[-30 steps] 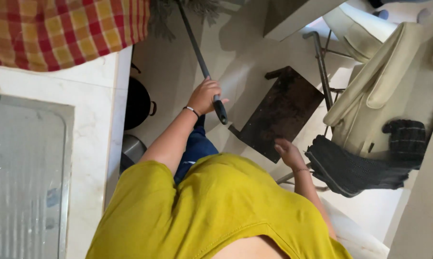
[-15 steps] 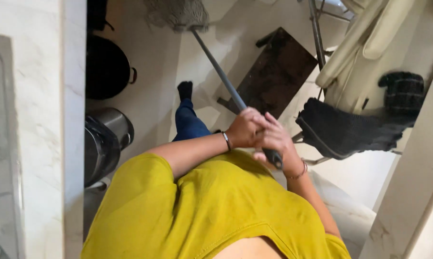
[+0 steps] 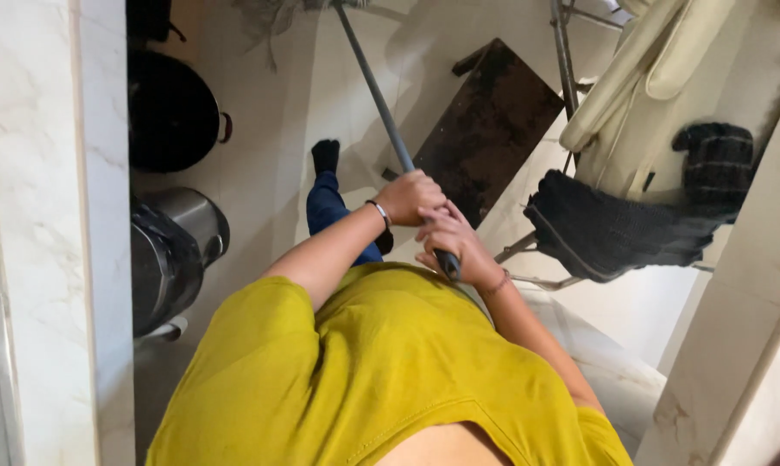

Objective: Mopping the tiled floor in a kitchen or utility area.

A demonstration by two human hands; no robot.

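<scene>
Head view: left hand (image 3: pixel 411 197) and right hand (image 3: pixel 454 246) both clench the grey mop handle (image 3: pixel 381 99).

Metal in my fingers, stone underfoot.
My hands grip a smooth matt grey pole (image 3: pixel 381 103); glossy marble floor (image 3: pixel 269 155), shiny steel pot (image 3: pixel 187 233), rough dark wooden board (image 3: pixel 489 129).

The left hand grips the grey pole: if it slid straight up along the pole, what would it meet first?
Nothing, as far as the picture shows. Ahead of the left hand the pole runs bare to the top edge. The dark board lies to the side; depth is unclear.
</scene>
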